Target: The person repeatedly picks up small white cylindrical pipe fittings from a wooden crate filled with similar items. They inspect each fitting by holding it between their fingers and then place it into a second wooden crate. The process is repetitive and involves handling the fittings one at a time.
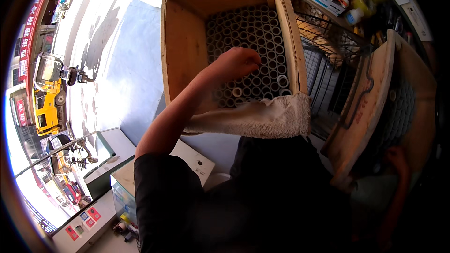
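Note:
My left hand (242, 62) reaches over an open wooden box (182, 49), its fingers curled above upright plastic tubes (242, 37). The tubes stand packed side by side with their round ends up. Whether something small is between the fingers is hidden. One pale tube end (237, 92) and a whiter one (282, 80) stand out from the grey rows. A beige towel (281, 117) drapes over the box's near edge. At the right, my right hand (397, 156) is dim inside a second, tilted wooden box (369, 112) holding grey tubular pieces (399, 112). Its fingers are too dark to read.
Black wire baskets (327, 31) stand between the two boxes. Cartons of white plastic fittings (328, 1) sit at the upper right. A glass display case (123, 196) is at lower left. Outside, a yellow vehicle (49, 95) is parked on the street.

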Tool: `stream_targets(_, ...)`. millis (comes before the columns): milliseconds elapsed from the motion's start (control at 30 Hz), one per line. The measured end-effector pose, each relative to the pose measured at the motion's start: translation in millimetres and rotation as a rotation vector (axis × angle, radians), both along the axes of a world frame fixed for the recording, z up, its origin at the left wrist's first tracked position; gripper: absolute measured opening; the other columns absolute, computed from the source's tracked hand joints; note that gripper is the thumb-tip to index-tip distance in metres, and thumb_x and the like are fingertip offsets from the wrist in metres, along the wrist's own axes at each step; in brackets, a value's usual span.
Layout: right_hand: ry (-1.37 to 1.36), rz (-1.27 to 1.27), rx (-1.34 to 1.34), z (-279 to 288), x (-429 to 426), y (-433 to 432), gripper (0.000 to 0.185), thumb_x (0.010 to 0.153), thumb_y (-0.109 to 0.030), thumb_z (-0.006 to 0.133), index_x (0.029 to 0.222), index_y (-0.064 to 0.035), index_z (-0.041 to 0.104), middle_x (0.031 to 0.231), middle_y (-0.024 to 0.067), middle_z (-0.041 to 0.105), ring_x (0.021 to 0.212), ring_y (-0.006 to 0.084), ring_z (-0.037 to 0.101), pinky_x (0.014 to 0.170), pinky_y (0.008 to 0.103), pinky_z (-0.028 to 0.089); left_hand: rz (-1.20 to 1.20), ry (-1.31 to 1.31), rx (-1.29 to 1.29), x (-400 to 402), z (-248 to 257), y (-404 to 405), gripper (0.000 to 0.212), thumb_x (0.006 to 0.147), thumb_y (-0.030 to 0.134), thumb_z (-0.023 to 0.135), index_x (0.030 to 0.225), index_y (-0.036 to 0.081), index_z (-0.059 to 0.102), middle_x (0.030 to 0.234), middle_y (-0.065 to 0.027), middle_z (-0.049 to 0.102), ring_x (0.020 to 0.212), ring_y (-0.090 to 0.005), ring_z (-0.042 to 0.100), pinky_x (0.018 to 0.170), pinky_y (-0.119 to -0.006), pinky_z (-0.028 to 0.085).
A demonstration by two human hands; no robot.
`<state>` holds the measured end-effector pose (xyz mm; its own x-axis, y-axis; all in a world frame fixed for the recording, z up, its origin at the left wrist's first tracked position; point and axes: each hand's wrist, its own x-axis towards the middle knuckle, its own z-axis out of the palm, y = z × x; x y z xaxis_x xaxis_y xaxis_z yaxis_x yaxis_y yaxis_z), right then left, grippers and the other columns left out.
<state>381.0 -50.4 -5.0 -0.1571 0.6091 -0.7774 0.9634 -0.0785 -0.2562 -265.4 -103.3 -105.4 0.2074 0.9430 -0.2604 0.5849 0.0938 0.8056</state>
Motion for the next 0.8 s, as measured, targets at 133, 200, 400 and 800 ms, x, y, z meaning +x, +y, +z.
stream_targets(133, 0.018, -0.104, -0.008, -3.3, 6.2, -5.9, 0.016, 0.08, -0.006, 0.051, 0.081, 0.0035, 0.063, 0.067, 0.0065, 0.063, 0.062, 0.0141, 0.061, 0.058, 0.0293, 0.049, -0.033, 0.011, 0.064, 3.3, -29.1, 19.5, 0.019, 0.077, 0.014, 0.061, 0.094, 0.006, 0.065, 0.086, -0.0121, 0.067, 0.083, -0.0264, 0.065, 0.073, -0.034, 0.05)
stream_targets(200, -0.024, -0.066, 0.015, -2.8, 4.8, -5.7, 0.016, 0.081, -0.006, 0.05, 0.082, 0.0034, 0.063, 0.068, 0.0059, 0.063, 0.062, 0.0136, 0.061, 0.058, 0.0293, 0.048, -0.051, 0.051, 0.056, 7.8, -38.4, 25.9, 0.022, 0.077, 0.011, 0.062, 0.097, 0.003, 0.064, 0.088, -0.0131, 0.067, 0.083, -0.0247, 0.066, 0.074, -0.033, 0.05)
stream_targets(400, -0.048, -0.108, 0.035, -2.6, 8.5, -6.1, 0.015, 0.082, -0.006, 0.051, 0.083, 0.0028, 0.064, 0.068, 0.0058, 0.062, 0.063, 0.012, 0.058, 0.06, 0.0302, 0.047, -0.015, 0.084, 0.025, 29.3, -76.0, 30.8, 0.021, 0.076, 0.01, 0.06, 0.096, 0.005, 0.065, 0.088, -0.0146, 0.066, 0.085, -0.0277, 0.065, 0.075, -0.036, 0.05)
stream_targets(800, -0.03, -0.092, 0.09, -6.4, 12.4, -6.1, 0.012, 0.079, -0.007, 0.051, 0.076, 0.0, 0.06, 0.064, 0.003, 0.058, 0.063, 0.0093, 0.054, 0.058, 0.0275, 0.044, -0.004, 0.331, 0.111, 41.0, -83.6, 23.9, 0.021, 0.076, 0.012, 0.06, 0.095, 0.009, 0.066, 0.093, -0.0145, 0.06, 0.092, -0.0343, 0.059, 0.078, -0.042, 0.048)
